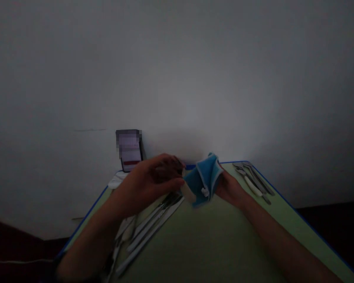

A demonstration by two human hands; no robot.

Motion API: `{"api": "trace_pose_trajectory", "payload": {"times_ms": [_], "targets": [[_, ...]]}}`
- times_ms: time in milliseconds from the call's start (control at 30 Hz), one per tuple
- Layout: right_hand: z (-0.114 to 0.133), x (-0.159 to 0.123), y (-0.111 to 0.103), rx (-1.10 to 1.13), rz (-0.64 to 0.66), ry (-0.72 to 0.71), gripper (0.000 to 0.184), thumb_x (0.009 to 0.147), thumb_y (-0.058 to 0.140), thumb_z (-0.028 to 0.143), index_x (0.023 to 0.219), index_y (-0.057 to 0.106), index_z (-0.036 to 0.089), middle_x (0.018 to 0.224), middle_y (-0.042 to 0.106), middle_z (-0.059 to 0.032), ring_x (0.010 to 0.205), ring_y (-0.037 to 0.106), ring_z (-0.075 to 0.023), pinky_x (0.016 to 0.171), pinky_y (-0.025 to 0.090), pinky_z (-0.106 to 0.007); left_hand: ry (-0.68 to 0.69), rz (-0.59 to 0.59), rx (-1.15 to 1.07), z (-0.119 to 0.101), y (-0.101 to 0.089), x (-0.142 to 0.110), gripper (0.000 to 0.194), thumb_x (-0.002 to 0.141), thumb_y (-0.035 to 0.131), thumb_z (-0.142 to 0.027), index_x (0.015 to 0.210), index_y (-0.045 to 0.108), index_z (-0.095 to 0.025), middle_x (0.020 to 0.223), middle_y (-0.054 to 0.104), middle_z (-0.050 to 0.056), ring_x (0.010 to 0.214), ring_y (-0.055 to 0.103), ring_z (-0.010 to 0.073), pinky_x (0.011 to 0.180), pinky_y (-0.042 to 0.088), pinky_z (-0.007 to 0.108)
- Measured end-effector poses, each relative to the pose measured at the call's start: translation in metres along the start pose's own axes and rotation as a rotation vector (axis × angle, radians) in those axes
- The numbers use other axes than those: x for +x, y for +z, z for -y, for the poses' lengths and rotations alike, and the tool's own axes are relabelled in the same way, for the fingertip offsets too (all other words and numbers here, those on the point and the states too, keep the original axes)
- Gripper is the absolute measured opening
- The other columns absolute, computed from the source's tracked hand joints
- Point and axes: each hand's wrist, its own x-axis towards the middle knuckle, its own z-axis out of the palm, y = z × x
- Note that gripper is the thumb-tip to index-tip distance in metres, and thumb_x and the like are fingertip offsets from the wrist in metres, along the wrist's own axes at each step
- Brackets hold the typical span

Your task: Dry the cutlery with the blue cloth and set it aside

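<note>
My left hand [156,175] is closed, thumb and fingers pinched together, on a piece of cutlery with a cream handle [188,193]. Its other end is hidden in the fingers, so I cannot tell which kind it is. The handle's far end meets a folded blue cloth [206,173] with a pale edge and a small white tag. My right hand [228,188] grips this cloth from behind on the right, its fingers mostly covered. Both hands are raised over the far half of the table.
Several knives and other cutlery [153,228] lie on the green table [212,243] under my left forearm. More cutlery, one piece cream-handled [253,186], lies at the far right. A phone [130,151] leans against the wall. The table has a blue edge [309,226].
</note>
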Motion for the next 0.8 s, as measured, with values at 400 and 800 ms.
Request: {"api": "trace_pose_trajectory", "payload": {"times_ms": [400, 800], "targets": [[0.043, 0.033, 0.070, -0.046, -0.040, -0.205, 0.029, 0.082, 0.047, 0.040, 0.072, 0.066, 0.020, 0.067, 0.069, -0.0003, 0.088, 0.063, -0.0197, 0.090, 0.045, -0.036, -0.060, -0.065, 0.471, -0.026, -0.030, -0.013, 0.018, 0.081, 0.054, -0.031, 0.075, 0.066, -0.019, 0.056, 0.068, 0.001, 0.049, 0.066, 0.0158, 0.045, 0.051, 0.021], [0.015, 0.024, 0.075, -0.177, 0.180, -0.003, 0.021, 0.075, 0.061, 0.035, 0.090, 0.066, 0.021, 0.090, 0.069, -0.0015, 0.089, 0.062, -0.0171, 0.089, 0.047, -0.035, 0.017, -0.342, 0.293, -0.044, -0.036, -0.032, 0.020, 0.074, 0.064, -0.032, 0.092, 0.064, -0.025, 0.060, 0.071, -0.003, 0.050, 0.068, 0.0173, 0.045, 0.055, 0.021]]}}
